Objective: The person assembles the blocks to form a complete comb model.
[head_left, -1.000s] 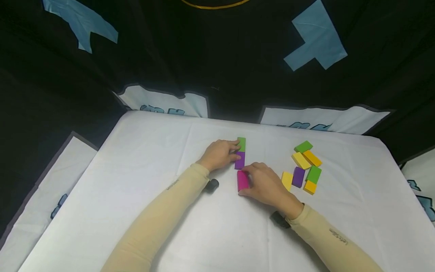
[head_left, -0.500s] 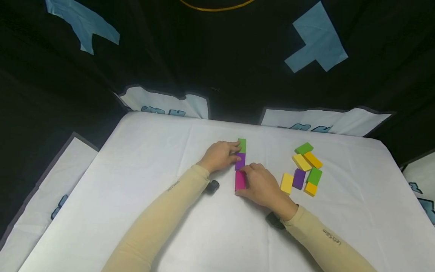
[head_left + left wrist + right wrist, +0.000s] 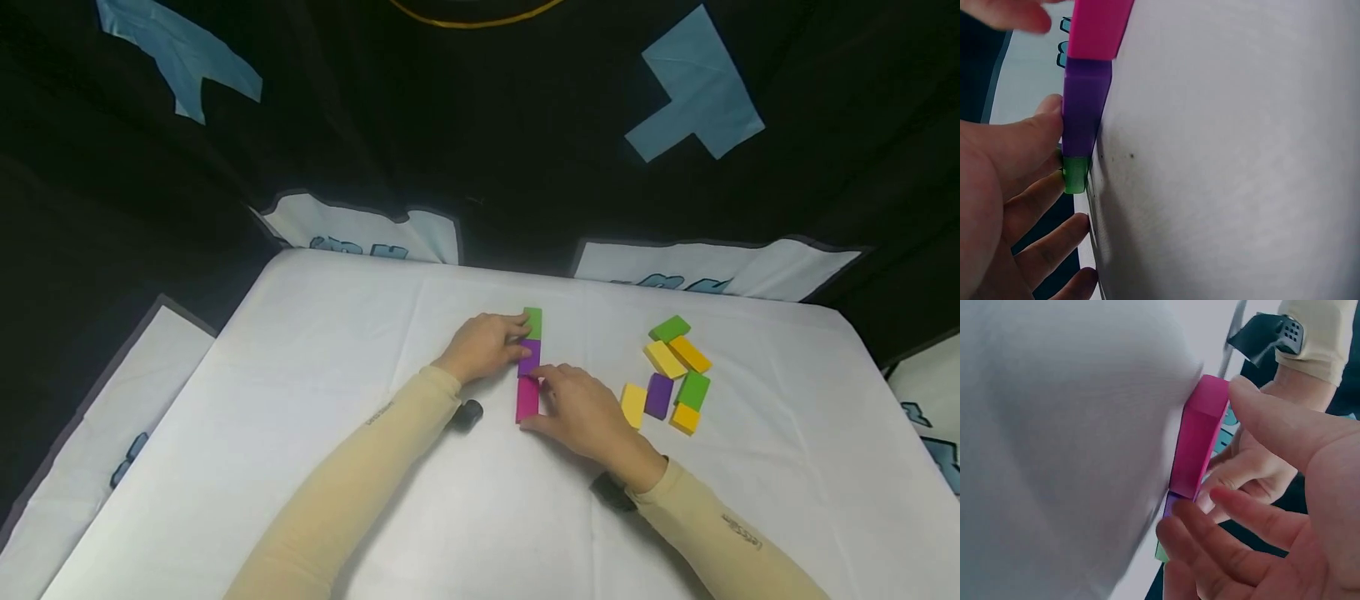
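A green block [image 3: 533,322], a purple block [image 3: 529,358] and a magenta block [image 3: 527,400] lie end to end in a line on the white table. My left hand [image 3: 486,346] is at the line's left side, its thumb touching the purple block [image 3: 1085,109] and its forefinger by the green block [image 3: 1075,175]. The other fingers spread out loosely. My right hand [image 3: 588,412] holds the magenta block [image 3: 1197,440] lengthwise, thumb at the near end and fingertips at the far end, over the joint with the purple block. Fingers partly hide that joint in the right wrist view.
To the right lies a loose group of several blocks: green [image 3: 670,328], orange [image 3: 690,353], yellow [image 3: 665,357] and purple [image 3: 659,396] among them. A yellow block [image 3: 633,404] lies close to my right hand. A black curtain [image 3: 480,150] hangs beyond the table's far edge.
My right hand has slid the magenta block slightly left, from a small gap and offset into line against the purple block. The left hand has stayed in place.
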{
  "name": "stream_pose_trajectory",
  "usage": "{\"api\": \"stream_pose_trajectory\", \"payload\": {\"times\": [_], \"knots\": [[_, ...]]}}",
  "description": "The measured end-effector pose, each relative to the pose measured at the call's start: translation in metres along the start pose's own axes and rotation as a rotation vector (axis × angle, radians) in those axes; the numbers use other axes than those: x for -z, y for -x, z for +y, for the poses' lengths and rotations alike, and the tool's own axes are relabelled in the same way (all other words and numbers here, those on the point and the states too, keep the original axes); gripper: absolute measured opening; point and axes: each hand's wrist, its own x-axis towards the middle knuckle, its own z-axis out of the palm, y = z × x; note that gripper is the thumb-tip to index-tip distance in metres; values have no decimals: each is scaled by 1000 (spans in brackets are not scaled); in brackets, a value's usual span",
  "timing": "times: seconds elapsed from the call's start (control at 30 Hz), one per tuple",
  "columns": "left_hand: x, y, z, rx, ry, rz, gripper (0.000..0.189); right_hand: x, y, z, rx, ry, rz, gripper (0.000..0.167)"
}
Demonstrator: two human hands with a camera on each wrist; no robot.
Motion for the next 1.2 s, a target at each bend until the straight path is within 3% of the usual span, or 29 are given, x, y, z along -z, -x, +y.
{"api": "stream_pose_trajectory", "payload": {"times": [0.17,0.3,1.2], "knots": [[0,0,0,-7,6,7,46,2,2,2,18,-36,3,52],[0,0,0,-10,5,7,47,1,0,1,28,-18,4,48],[-2,-1,-1,-3,-5,15,47,2,-3,0,-26,-39,6,54]]}}
